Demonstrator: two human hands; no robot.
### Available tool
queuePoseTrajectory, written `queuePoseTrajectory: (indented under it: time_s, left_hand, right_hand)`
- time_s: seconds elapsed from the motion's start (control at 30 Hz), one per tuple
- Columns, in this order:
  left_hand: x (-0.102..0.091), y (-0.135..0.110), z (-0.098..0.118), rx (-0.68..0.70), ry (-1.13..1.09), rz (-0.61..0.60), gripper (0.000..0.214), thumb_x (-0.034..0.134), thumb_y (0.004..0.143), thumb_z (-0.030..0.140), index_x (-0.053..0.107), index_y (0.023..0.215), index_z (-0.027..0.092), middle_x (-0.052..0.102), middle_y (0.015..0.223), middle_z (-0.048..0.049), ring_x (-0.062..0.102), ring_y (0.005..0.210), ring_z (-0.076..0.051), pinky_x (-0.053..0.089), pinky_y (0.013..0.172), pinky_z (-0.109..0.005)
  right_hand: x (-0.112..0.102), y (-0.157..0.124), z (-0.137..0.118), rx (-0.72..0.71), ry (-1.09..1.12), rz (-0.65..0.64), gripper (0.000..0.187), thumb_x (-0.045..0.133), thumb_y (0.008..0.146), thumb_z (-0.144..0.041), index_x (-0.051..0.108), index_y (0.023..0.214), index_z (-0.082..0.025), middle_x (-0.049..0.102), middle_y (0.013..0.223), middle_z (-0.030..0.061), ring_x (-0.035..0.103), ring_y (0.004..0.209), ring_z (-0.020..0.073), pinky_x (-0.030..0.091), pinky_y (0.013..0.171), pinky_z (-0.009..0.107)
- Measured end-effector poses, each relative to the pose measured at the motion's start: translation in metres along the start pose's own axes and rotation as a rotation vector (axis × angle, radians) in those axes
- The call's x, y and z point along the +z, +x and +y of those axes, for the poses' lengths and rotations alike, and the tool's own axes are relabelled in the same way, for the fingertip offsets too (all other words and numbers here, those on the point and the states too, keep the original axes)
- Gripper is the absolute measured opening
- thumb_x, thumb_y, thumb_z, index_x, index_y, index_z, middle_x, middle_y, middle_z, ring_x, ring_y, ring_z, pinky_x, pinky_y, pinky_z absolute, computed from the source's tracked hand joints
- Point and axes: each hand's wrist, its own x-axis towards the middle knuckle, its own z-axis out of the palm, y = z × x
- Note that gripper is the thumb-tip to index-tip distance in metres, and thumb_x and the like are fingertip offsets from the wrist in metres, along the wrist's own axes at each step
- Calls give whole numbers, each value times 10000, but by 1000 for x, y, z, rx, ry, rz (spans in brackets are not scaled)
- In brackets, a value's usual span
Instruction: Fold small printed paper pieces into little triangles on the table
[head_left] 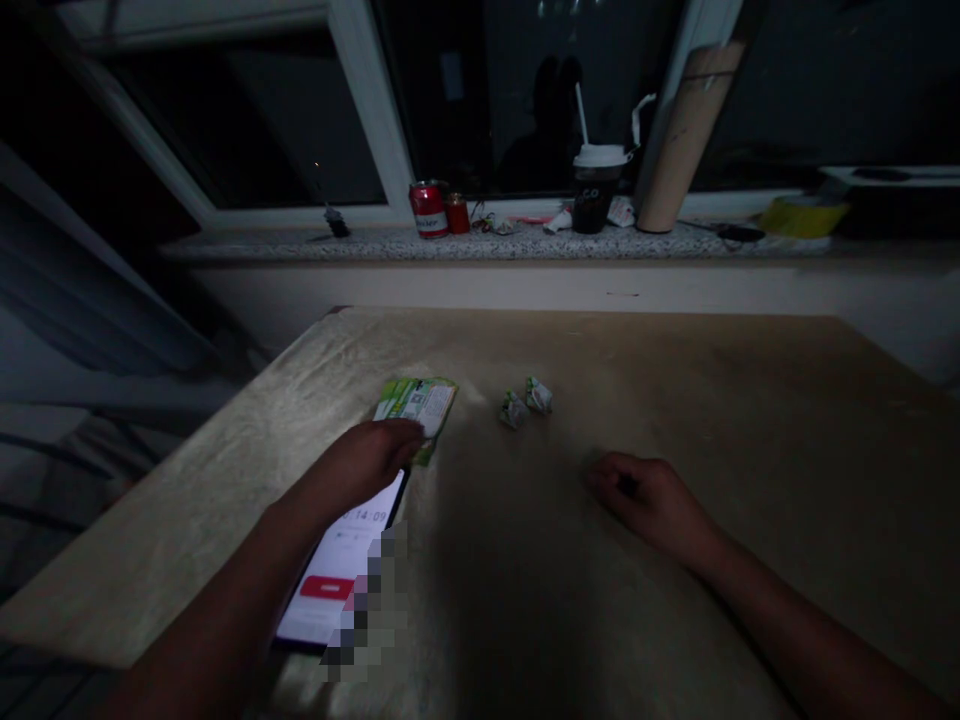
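At the far left hangs a blue-grey cloth (90, 275), with dark, thin bars (52, 440) below it, beside the surface (705, 390). On the speckled sill (262, 247) under the windows stands a small dark object (336, 222), too dim to make out. Nearer, a lit phone (341, 555) lies on the surface, showing digits and a red button; the left forearm (247, 575) crosses in front of its left side, and a pixelated patch hides part of its lower right. The left hand (379, 450) is just past the phone's upper end, its fingers over the lower part of a green packet (431, 405); I cannot tell whether that grip pinches the packet or merely touches it. Behind, on the sill, are a red can (430, 212) and a smaller red container (457, 214) beside it. Right of the packet, two small wrapped pieces (514, 410) lie close together on the surface, between the hands. Beyond stands a dark lidded cup (596, 195) with a straw. The right hand (637, 492) is at the surface, its grip narrow, fingers curled in. Farther right, a tall tan tube (686, 145) leans by the window frame, then something yellow (804, 219).
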Motion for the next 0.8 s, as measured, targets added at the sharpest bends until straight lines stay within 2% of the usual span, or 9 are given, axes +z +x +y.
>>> queuePoseTrajectory:
  time_s: [0.13,0.27,0.4,0.53,0.63,0.7,0.77,0.8]
  left_hand:
    - [1,-2,-1,-155,-121,58,259,589,910,371,816,886,249,826,964,-54,763,885,-238,546,819,-303]
    - [3,-1,0,-258,-247,80,199,702,812,396,778,733,229,785,756,-16,718,710,-207,504,655,-275]
    - [6,0,0,-335,-310,78,266,789,725,420,681,603,210,680,591,27,602,566,-155,430,555,-247]
    - [3,0,4,-336,-356,137,335,808,714,454,628,596,198,622,562,42,529,526,-125,376,519,-227]
    - [-9,-3,22,-302,-369,267,314,743,786,456,636,646,196,633,595,34,520,527,-117,375,530,-227]
    - [-19,-4,45,-249,-359,340,326,705,823,481,642,677,196,611,582,34,513,533,-121,376,541,-233]
    - [-23,-3,75,-198,-395,349,322,691,837,482,658,698,194,612,594,25,526,553,-129,377,545,-237]
    - [-23,-1,91,-170,-431,312,308,688,844,473,676,720,192,617,605,21,532,565,-133,378,547,-240]
  right_hand:
    - [0,0,1,-8,-6,7,304,527,974,-365,552,707,-222,494,609,-39,498,570,145,383,556,272]
    - [0,1,1,-6,-4,8,312,526,978,-378,537,707,-223,464,602,-48,479,558,138,367,546,266]
    - [0,0,2,-4,-1,9,315,529,970,-378,509,695,-225,466,609,-48,476,559,137,366,551,268]
    - [1,0,2,-1,8,2,316,520,984,-374,519,706,-224,465,614,-48,480,564,135,372,549,268]
    - [0,-1,-1,-3,11,-3,309,526,989,-378,538,722,-223,481,611,-46,492,566,137,383,551,273]
    - [1,-2,-4,-11,40,0,301,536,989,-388,562,739,-223,523,627,-32,521,582,147,415,561,280]
    - [2,-5,-8,-15,126,15,226,592,969,-404,632,841,-222,631,737,7,604,674,175,494,624,300]
    - [3,-6,-10,-10,190,28,188,643,946,-411,668,947,-224,693,849,38,655,768,199,541,693,321]
